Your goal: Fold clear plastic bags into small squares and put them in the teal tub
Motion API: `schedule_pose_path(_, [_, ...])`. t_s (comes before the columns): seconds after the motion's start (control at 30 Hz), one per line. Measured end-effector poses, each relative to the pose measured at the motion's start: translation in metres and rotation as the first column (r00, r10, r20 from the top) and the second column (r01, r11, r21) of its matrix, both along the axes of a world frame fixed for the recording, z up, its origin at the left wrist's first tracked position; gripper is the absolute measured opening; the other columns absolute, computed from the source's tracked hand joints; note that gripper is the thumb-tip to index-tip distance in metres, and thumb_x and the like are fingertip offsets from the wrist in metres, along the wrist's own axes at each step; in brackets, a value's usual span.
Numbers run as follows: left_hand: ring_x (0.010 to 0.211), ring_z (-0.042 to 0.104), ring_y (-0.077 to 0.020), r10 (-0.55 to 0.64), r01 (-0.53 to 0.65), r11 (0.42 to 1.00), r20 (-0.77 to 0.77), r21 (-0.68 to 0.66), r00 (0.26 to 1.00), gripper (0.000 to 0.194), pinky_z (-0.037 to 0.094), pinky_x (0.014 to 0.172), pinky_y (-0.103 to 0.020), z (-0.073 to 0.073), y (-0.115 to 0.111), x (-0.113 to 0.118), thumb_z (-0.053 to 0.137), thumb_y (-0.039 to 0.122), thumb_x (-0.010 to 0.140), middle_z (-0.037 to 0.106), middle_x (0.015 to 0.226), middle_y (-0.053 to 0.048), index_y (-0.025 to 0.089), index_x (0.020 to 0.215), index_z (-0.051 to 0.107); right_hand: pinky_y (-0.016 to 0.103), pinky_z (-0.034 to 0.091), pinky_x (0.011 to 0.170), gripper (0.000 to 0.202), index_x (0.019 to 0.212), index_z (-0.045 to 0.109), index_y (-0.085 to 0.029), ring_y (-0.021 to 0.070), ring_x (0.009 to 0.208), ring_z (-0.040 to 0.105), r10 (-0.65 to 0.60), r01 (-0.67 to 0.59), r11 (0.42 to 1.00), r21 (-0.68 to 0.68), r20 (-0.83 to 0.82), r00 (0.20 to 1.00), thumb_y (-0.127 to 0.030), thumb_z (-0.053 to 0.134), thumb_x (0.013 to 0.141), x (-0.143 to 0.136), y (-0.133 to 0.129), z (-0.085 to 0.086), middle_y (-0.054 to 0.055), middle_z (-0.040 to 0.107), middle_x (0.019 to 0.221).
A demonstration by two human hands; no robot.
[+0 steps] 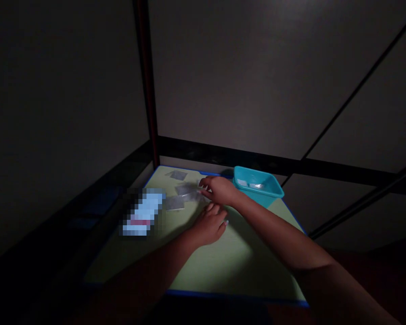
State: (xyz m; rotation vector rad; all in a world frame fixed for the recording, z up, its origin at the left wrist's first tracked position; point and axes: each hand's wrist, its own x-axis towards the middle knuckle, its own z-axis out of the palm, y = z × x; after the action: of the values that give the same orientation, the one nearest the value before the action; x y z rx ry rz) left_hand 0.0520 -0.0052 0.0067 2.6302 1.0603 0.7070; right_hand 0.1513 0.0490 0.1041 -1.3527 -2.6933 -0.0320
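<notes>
Several small clear plastic packets (175,203) lie loosely on the pale green tabletop, some overlapping. My right hand (219,190) reaches across above my left, its fingers bent and thumb apart, over the right end of the packets. Its thumb tip is close to a packet; whether it touches is unclear. My left hand (209,225) is lower and nearer to me, its fingers curled over the table. A tiny pale spot shows at its thumb tip, too small to name. Beyond my right wrist stands a turquoise plastic basket (261,198) with some whitish, clear pieces inside.
A lit phone-like screen (144,212), pixelated, is at the table's left edge. The small green table (203,271) has a blue rim and stands in a dark corner. Panelled walls (230,90) rise close behind it and on the left.
</notes>
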Motion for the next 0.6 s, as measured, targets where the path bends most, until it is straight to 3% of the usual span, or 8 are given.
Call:
schedule_pose_path(0.17, [0.121,0.047,-0.0372,0.14,-0.149,0.987,-0.125,-0.058,0.982,0.046,0.03,0.105,-0.053,-0.007,0.005,0.0,0.05,0.032,0.088,0.056,0.125,-0.023,0.006,0.127,0.053,0.028,0.041,0.074,0.034,0.11,0.066,-0.016,0.0252,0.099,0.062,0.062,-0.054,0.993,-0.105,0.077,0.995,-0.034,0.065,0.081,-0.059,0.028,-0.028,0.013,0.066,0.111])
schedule_pose_path(0.3, [0.136,0.029,-0.0403,0.225,-0.232,0.966,-0.068,-0.111,0.972,0.06,0.012,0.112,-0.059,-0.014,0.013,-0.001,0.054,0.028,0.085,0.042,0.144,-0.02,0.009,0.14,0.041,0.025,0.043,0.073,0.05,0.114,0.065,-0.018,0.0236,0.097,0.063,0.107,-0.069,0.967,-0.245,0.142,0.984,-0.042,0.075,0.071,-0.091,0.052,-0.044,0.009,0.069,0.107])
schedule_pose_path(0.43, [0.138,0.026,-0.0387,0.37,-0.348,0.919,0.106,-0.186,0.923,0.059,0.012,0.114,-0.053,-0.015,0.018,0.002,0.051,0.03,0.087,0.041,0.145,-0.017,0.011,0.142,0.039,0.028,0.045,0.074,0.059,0.114,0.064,-0.018,0.0287,0.103,0.062,0.073,-0.018,0.954,-0.298,0.172,0.982,-0.041,0.082,0.062,-0.104,0.059,-0.05,0.012,0.067,0.113])
schedule_pose_path(0.6, [0.139,0.027,-0.0353,0.486,-0.437,0.868,0.22,-0.236,0.846,0.053,0.016,0.115,-0.05,-0.014,0.017,0.007,0.042,0.033,0.093,0.044,0.142,-0.016,0.012,0.141,0.039,0.029,0.046,0.075,0.052,0.112,0.064,-0.02,0.028,0.101,0.062,-0.012,0.055,0.947,-0.318,0.134,0.991,-0.035,0.08,0.064,-0.106,0.053,-0.054,0.01,0.068,0.112])
